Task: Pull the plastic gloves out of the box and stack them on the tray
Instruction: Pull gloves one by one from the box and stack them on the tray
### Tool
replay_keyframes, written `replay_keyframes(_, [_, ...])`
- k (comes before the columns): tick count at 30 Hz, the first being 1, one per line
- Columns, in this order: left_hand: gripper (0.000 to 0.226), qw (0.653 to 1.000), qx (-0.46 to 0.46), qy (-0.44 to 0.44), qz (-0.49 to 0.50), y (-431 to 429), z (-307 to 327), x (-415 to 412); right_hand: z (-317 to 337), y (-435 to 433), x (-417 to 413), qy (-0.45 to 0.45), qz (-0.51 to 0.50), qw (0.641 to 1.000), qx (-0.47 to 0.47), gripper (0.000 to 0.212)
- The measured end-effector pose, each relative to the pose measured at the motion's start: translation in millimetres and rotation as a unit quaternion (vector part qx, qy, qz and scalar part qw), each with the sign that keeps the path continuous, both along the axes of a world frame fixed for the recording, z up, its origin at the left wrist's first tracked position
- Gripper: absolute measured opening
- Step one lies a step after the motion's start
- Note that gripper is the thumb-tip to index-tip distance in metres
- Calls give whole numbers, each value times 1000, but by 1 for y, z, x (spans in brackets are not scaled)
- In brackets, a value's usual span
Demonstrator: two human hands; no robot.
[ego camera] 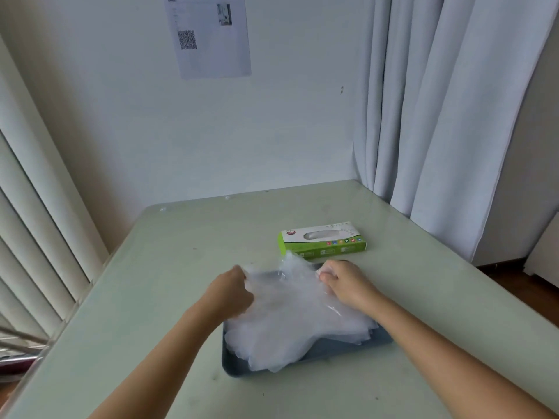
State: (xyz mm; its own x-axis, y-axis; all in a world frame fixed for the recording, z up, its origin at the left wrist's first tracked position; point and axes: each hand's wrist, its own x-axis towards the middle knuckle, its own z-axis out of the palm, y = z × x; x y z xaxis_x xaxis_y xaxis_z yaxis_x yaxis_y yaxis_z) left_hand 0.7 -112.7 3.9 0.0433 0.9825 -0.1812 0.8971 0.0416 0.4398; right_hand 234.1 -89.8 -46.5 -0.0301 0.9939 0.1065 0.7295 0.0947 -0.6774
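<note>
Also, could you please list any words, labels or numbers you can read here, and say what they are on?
No text is legible enough to quote.
Paper sheet on the wall: a QR code and lines of print, too small to read.
Glove box: a red logo, top print and coloured icons, all too blurred to read.

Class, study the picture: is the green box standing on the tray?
No, the box stands on the table, behind the tray.

Pale green table [157, 297] w/ glossy top. Paper sheet [211, 46] w/ QR code on wall [272, 131]; white curtain [438, 101] hangs at rt.
</note>
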Motion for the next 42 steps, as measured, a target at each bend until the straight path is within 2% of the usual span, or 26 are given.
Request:
replay_keyframes(1, [49,997,65,36,12,-2,-2,-1,-4,2,0,-3,-5,1000,9,13])
replay_keyframes(3, [64,977,213,8,-1,-10,-3,6,-6,5,0,-8,-12,1000,15,15])
replay_keyframes(5, [63,939,332,-47,-70,-17,-1,20,-3,4,2,-9,-12,1000,8,16])
replay_keyframes(6, [59,930,346,-63,-110,-19,-3,30,-3,4,3,-8,-12,1000,5,16])
replay_keyframes(9, [48,939,260,-71,-212,-26,-15,58,-2,0,5,-10,-25,1000,-2,17])
replay_keyframes(11, [52,950,173,-4,-262,-27,-31,69,-1,-2,7,-14,-37,999,-6,19])
replay_keyframes(13, [70,948,111,80,-288,-28,-46,73,5,-9,11,-75,-60,995,10,16])
replay_keyframes(15, [96,946,84,115,-292,-25,-55,69,10,-14,16,-150,-61,982,100,16])
replay_keyframes(17, [90,943,76,131,-295,-22,-60,67,11,-18,16,-177,40,970,163,34])
replay_keyframes(19, [83,943,75,136,-294,-21,-60,70,9,-23,14,-192,181,956,126,45])
replay_keyframes(21, [100,944,78,134,-292,-23,-60,71,3,-29,13,-204,249,946,42,50])
replay_keyframes(23, [108,946,76,134,-285,-23,-63,71,-3,-34,17,-239,258,936,-27,64])
replay_keyframes(26, [114,951,81,144,-262,-23,-66,63,-3,-37,20,-330,240,911,-60,99])
replay_keyframes(28, [99,957,60,150,-240,-24,-66,54,1,-38,19,-357,232,901,-84,100])
replay_keyframes(30, [87,962,21,165,-218,-25,-61,44,7,-38,19,-357,228,898,-116,98])
replay_keyframes(35, [103,962,-48,193,-188,-22,-43,28,15,-34,25,-346,228,896,-158,87])
replay_keyframes(37, [101,965,-58,179,-181,-13,-23,23,23,-33,24,-319,232,906,-157,86])
replay_keyframes(40, [67,978,37,133,-156,15,9,22,36,-14,28,-185,194,961,-61,71])
replay_keyframes(42, [53,986,103,72,-107,41,23,26,45,13,34,-108,82,990,37,47])
